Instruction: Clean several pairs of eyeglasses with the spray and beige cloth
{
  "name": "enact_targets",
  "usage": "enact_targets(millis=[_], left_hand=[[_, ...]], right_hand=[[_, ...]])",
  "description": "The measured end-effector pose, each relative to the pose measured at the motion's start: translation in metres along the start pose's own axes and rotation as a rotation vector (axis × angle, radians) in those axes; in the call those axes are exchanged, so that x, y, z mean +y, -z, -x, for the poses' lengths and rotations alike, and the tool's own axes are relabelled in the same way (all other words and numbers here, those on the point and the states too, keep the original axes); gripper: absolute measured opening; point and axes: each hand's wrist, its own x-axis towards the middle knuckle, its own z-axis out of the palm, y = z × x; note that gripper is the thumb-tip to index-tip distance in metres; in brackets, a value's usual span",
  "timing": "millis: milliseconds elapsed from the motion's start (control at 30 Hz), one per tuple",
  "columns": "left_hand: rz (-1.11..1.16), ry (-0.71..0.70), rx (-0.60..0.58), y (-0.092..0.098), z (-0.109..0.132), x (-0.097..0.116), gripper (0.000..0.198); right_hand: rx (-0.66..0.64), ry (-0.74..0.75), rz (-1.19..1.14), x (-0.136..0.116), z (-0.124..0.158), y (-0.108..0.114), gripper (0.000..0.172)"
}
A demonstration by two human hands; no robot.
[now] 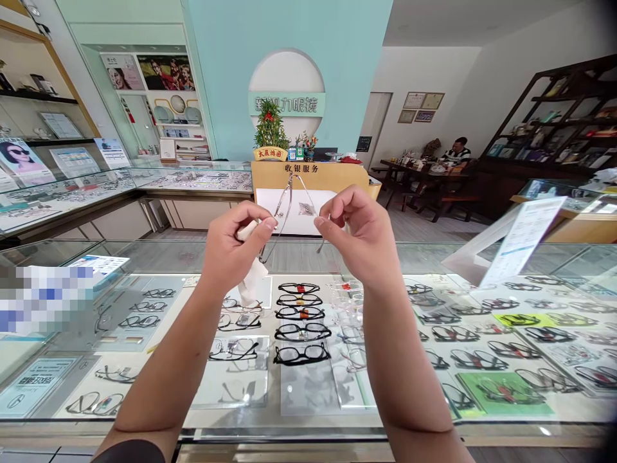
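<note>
A pair of thin-framed eyeglasses [290, 190] is held up in front of me, above the glass display counter. My left hand [234, 247] is closed, thumb and fingers pinching the glasses at their left side. A white cloth [253, 281] is tucked in the same hand and hangs below it. With thumb and forefinger, my right hand [360, 231] pinches the right-hand temple arm of the glasses, whose tip shows below the fingers. Under the hands, a column of black-framed glasses [303, 332] lies inside the counter.
The glass counter [308, 432] spans the front, holding many spectacle frames. A white sign stand [520, 241] stands on it at right. Beyond are a wooden cashier desk [270, 177], a potted plant [270, 128], and a person [457, 153] seated at a dark table at far right.
</note>
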Motion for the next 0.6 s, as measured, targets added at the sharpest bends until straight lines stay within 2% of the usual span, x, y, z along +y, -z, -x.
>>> enact_targets(millis=[233, 467, 600], left_hand=[[-0.008, 0.026, 0.003, 0.0009, -0.0013, 0.0001, 0.025], [0.039, 0.087, -0.136, 0.0015, -0.0012, -0.0006, 0.028], [0.051, 0.101, -0.12, -0.0005, -0.0014, -0.0005, 0.029]], right_hand=[[0.145, 0.087, 0.094, 0.0017, -0.0014, 0.0029, 0.025], [0.276, 0.186, 0.254, 0.0076, -0.0032, 0.0041, 0.027], [0.358, 0.243, 0.369, 0.008, -0.002, -0.0006, 0.021]])
